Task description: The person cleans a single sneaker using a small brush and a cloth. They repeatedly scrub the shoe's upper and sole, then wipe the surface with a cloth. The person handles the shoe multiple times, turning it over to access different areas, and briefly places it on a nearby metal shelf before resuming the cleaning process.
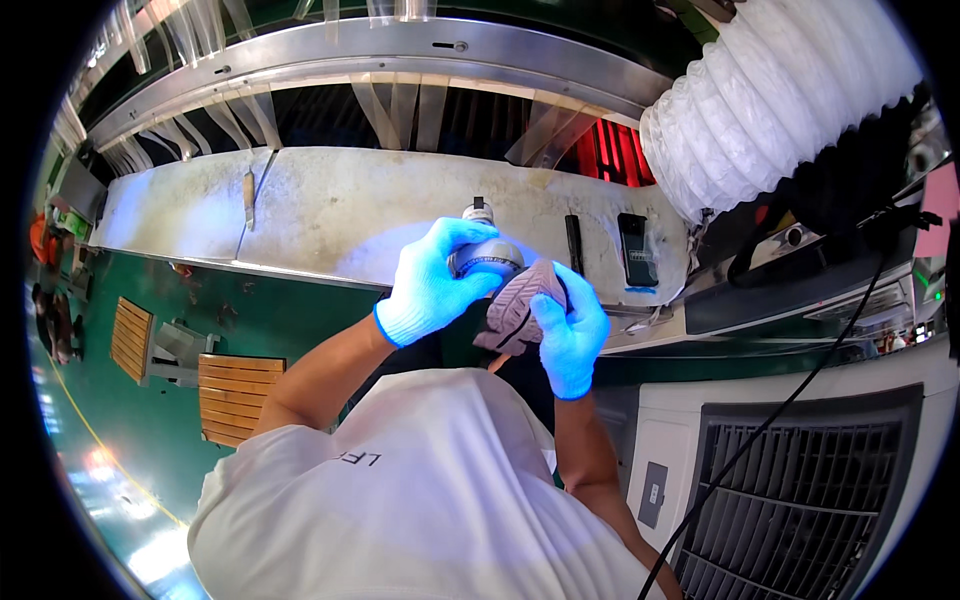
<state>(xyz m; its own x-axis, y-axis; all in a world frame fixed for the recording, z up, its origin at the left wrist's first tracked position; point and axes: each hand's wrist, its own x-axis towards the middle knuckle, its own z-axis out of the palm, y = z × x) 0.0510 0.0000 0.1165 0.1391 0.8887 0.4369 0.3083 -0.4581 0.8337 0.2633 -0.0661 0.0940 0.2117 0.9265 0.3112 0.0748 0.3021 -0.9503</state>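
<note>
Closest in, your right hand (pixel 572 335) is bunched around a greyish cloth (pixel 515 305), pressing it to the small silver can (pixel 488 255). Your left hand (pixel 432 280) wraps the can tight, probably to steady it, above the table's (pixel 330 215) near edge, dark gadgets behind.

Hidden and cut-off parts, centre and edges of frame

Left hand (pixel 432 285) covers most of the grey cylindrical part (pixel 488 256); right hand (pixel 570 335) hides the cloth's (pixel 515 305) lower end. White ribbed duct (pixel 780 95) runs off upper right. Far-left figures too blurred to make out.
</note>
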